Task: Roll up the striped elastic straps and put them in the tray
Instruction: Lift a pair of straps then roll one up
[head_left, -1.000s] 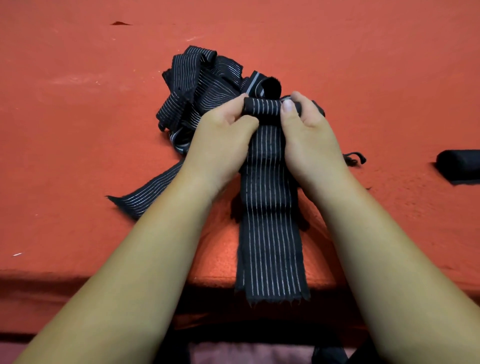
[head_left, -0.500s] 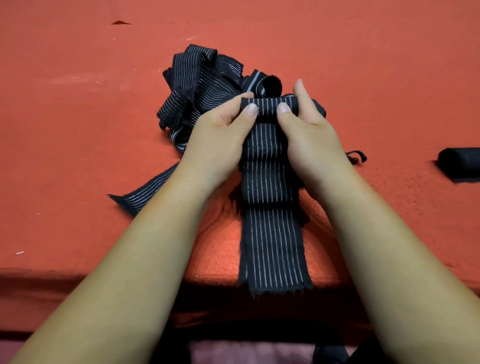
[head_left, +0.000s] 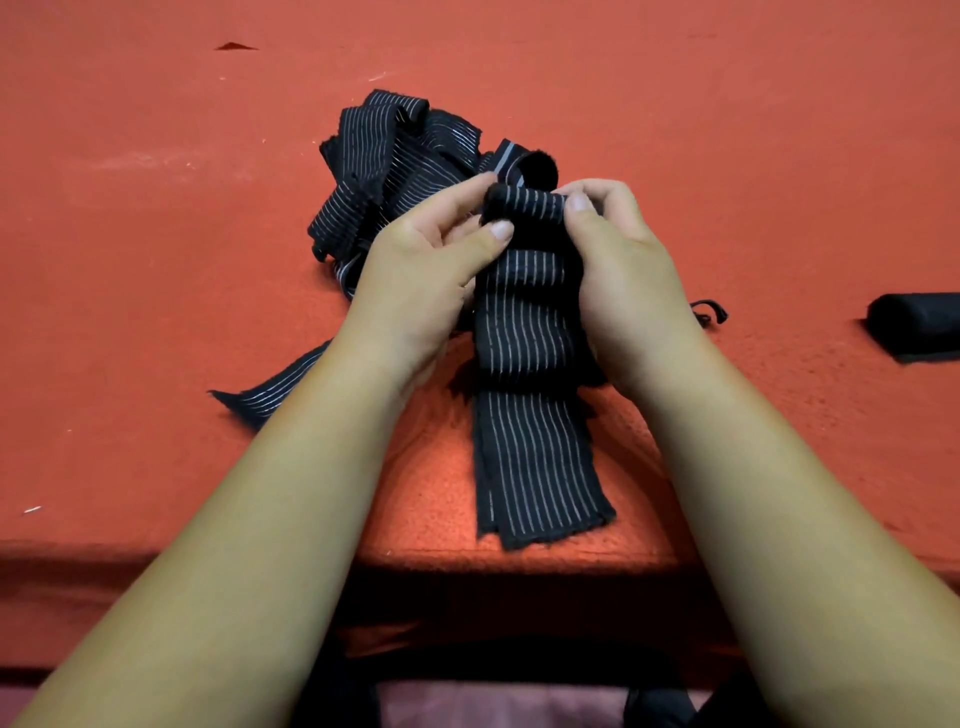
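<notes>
Seen from the head: pinching the snug rolled end of the striped elastic strap (head_left: 524, 332) with left hand (head_left: 421, 280) and right hand (head_left: 623, 270), fingers curled at either side, above the felt-like red desk (head_left: 156, 312). Hanging flat and ribbed between the wrists toward the near edge. Just behind, a crumpled heap of straps (head_left: 395, 171); well apart at right, a dark cylindrical roll (head_left: 914, 325).

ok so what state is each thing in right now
strap: far end rolled, the rest flat on the table
pile: loose, tangled, unrolled
dark roll: rolled up, lying apart at the right
left hand: pinching the strap's rolled end
right hand: pinching the strap's rolled end
</notes>
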